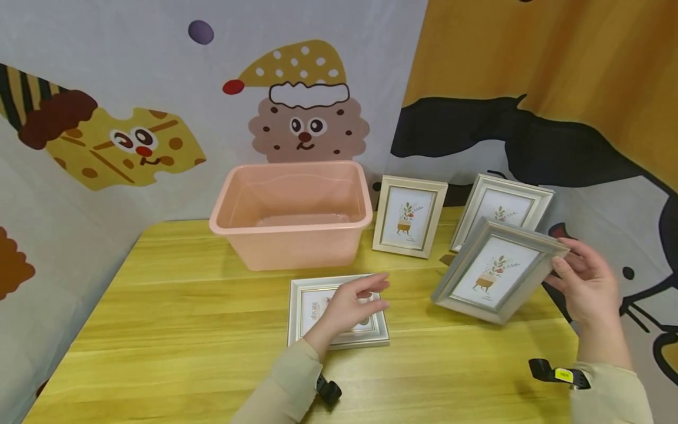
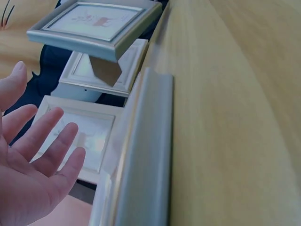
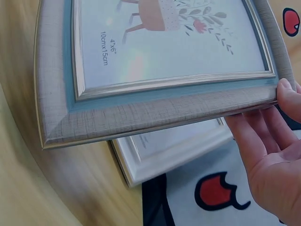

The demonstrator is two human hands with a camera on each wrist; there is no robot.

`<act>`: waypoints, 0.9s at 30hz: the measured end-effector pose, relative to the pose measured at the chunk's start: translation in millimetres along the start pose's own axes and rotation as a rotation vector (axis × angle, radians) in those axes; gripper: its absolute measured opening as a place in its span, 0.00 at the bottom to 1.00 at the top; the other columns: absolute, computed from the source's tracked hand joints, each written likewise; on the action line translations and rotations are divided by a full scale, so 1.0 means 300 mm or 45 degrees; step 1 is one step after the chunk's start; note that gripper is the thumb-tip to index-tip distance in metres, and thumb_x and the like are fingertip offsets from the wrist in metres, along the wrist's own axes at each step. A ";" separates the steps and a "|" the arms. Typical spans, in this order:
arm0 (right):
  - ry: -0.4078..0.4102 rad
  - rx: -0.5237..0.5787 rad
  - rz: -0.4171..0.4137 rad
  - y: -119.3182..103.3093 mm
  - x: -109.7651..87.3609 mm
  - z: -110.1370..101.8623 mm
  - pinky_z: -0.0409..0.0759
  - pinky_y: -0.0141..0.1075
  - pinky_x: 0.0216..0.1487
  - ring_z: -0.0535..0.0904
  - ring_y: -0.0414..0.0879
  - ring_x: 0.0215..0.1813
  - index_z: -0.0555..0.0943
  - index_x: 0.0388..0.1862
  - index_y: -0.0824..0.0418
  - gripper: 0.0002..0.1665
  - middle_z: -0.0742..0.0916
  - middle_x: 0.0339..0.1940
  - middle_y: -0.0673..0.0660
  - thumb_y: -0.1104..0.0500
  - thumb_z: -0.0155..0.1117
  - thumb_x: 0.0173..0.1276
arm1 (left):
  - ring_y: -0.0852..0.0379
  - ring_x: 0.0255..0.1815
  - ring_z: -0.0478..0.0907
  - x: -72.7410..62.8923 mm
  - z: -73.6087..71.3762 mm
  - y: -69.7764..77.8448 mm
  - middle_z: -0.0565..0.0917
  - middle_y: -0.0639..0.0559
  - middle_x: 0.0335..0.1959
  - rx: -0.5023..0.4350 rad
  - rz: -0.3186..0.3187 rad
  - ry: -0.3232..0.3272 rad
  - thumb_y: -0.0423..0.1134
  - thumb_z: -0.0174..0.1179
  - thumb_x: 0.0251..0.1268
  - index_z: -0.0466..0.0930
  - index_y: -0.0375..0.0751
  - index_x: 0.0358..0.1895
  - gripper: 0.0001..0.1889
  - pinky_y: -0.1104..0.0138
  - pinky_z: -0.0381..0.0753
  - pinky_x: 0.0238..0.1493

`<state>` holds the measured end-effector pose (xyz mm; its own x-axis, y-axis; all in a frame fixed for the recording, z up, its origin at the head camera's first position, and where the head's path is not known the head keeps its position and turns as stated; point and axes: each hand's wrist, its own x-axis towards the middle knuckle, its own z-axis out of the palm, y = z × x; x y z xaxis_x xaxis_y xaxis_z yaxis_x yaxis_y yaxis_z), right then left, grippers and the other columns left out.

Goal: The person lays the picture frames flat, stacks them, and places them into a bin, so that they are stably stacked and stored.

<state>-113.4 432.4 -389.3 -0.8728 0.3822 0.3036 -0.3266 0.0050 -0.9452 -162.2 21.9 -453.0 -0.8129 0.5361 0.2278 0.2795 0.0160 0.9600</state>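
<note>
Table (image 1: 190,318) w/ yellow woodgrain fronts cartoon backdrop (image 1: 381,70), R hand (image 1: 591,282) gripping frame (image 1: 495,272).

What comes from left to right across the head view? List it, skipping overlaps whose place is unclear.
Cheese print → pink bin → upright cream frame → tilted gray frame → right hand gripping that gray frame.

Tub (image 1: 296,250) behind flat frame (image 1: 311,310), standing frame (image 1: 409,219) right of tub, held frame (image 1: 494,273) before leaning frame (image 1: 503,202)
</note>
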 end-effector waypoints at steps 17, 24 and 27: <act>-0.281 0.370 -0.184 0.050 -0.017 0.100 0.85 0.33 0.43 0.85 0.44 0.49 0.73 0.65 0.69 0.24 0.89 0.49 0.54 0.78 0.48 0.72 | 0.60 0.62 0.74 0.100 0.051 0.147 0.81 0.52 0.61 0.140 0.202 0.051 0.40 0.68 0.65 0.69 0.50 0.72 0.32 0.63 0.72 0.64; -0.401 0.515 -0.215 0.069 -0.001 0.137 0.85 0.38 0.46 0.84 0.47 0.50 0.73 0.63 0.69 0.22 0.88 0.51 0.57 0.78 0.46 0.73 | 0.61 0.67 0.69 0.108 0.041 0.176 0.76 0.59 0.66 0.205 0.226 0.076 0.42 0.69 0.63 0.69 0.52 0.72 0.34 0.60 0.66 0.69; -0.495 0.633 -0.226 0.079 0.009 0.159 0.86 0.39 0.45 0.84 0.49 0.48 0.72 0.62 0.72 0.21 0.87 0.51 0.60 0.78 0.45 0.73 | 0.60 0.70 0.66 0.109 0.034 0.188 0.72 0.63 0.68 0.201 0.233 0.073 0.42 0.70 0.62 0.69 0.55 0.73 0.34 0.56 0.63 0.71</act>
<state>-140.7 389.6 -405.2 -0.8273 0.0528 0.5592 -0.5251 -0.4264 -0.7365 -167.8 48.9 -393.0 -0.7678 0.4932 0.4090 0.4978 0.0572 0.8654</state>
